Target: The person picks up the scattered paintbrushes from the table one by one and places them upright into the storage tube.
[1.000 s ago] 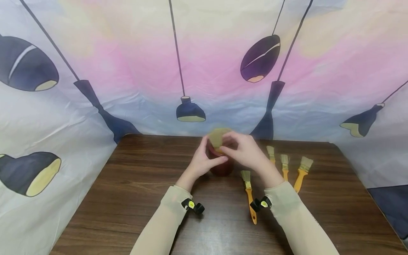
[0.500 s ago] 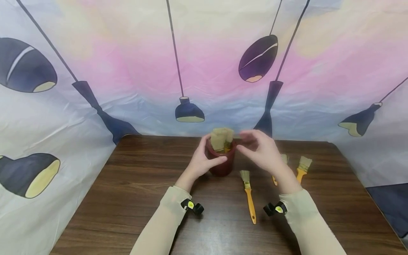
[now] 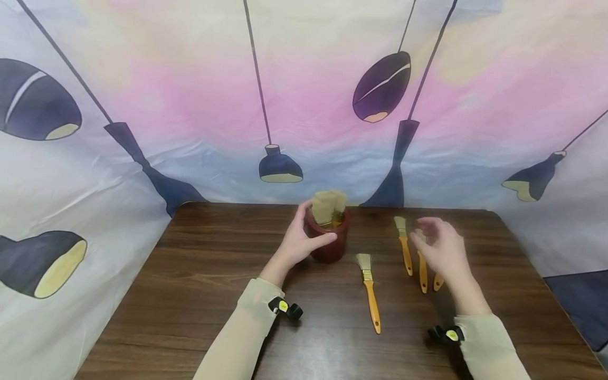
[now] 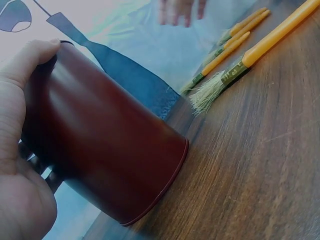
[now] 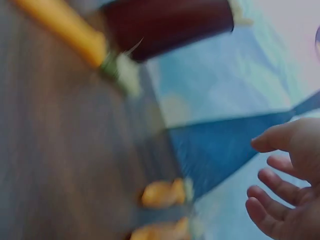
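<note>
A dark red cup [image 3: 329,240] stands upright on the wooden table [image 3: 199,295], with two paintbrushes in it, bristles [image 3: 329,205] up. My left hand [image 3: 299,238] grips the cup's side; the left wrist view shows the thumb curled on the cup [image 4: 107,142]. My right hand [image 3: 439,248] hovers open and holds nothing, just above two orange-handled brushes [image 3: 422,272] right of the cup. The right wrist view is blurred and shows loose fingers [image 5: 280,192] over the table. Another brush [image 3: 404,245] lies left of that hand. A fourth brush [image 3: 369,290] lies nearer me.
A printed curtain [image 3: 304,105] with lamp shapes closes off the back and both sides of the table. Bare wood stretches left of the cup and along the front edge [image 3: 332,364].
My right hand left the cup's rim and swung right and down over the lying brushes. The brush it set in the cup stays there. My left hand kept its grip on the cup.
</note>
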`<act>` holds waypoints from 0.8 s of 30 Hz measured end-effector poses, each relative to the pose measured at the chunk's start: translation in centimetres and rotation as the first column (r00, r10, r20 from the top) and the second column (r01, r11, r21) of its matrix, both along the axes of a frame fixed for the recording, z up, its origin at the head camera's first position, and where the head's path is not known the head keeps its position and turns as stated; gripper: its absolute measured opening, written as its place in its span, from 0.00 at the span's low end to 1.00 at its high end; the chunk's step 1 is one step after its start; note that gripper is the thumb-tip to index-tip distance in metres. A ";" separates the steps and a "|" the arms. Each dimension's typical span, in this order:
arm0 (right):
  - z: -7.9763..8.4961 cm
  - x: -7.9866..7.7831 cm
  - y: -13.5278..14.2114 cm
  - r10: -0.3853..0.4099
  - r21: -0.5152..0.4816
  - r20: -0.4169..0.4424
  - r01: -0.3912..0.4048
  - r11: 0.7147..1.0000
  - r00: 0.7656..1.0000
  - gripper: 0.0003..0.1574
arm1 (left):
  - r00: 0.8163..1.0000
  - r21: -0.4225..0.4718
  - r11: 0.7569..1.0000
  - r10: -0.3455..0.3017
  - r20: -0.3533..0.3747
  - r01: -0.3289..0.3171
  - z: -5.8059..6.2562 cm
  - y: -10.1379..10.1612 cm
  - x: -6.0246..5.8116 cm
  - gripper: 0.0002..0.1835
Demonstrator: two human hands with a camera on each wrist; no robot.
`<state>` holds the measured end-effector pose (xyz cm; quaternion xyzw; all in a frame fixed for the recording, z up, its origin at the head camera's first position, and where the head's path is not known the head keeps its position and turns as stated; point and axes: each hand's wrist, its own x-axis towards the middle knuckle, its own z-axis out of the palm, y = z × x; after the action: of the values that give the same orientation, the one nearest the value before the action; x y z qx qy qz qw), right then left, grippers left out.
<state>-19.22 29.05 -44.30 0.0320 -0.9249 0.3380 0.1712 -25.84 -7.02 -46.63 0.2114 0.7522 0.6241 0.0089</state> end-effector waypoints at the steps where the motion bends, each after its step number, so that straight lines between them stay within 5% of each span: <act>1: -0.5 0.3 0.7 -0.017 0.007 0.006 0.017 1.000 1.000 0.26 | 1.000 -0.001 1.000 0.000 -0.002 0.000 0.0 0.0 0.0 0.53; 10: -3.7 3.2 5.5 -0.147 0.065 0.133 0.139 0.988 0.980 0.35 | 1.000 -0.005 1.000 -0.009 -0.011 0.008 0.0 -0.1 0.0 0.52; 18: -4.0 3.7 6.6 -0.193 0.109 0.311 0.167 0.980 0.930 0.58 | 1.000 0.002 1.000 -0.008 -0.009 0.008 -0.1 -0.1 0.0 0.52; 24: -3.8 3.6 7.1 -0.168 0.112 0.398 0.134 0.985 0.902 0.59 | 1.000 0.000 1.000 -0.011 -0.005 0.011 -0.1 -0.1 0.0 0.53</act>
<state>-15.64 36.14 -48.10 -0.1035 -0.9530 0.2846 -0.0001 -25.84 -7.07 -46.72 0.2172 0.7509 0.6236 0.0104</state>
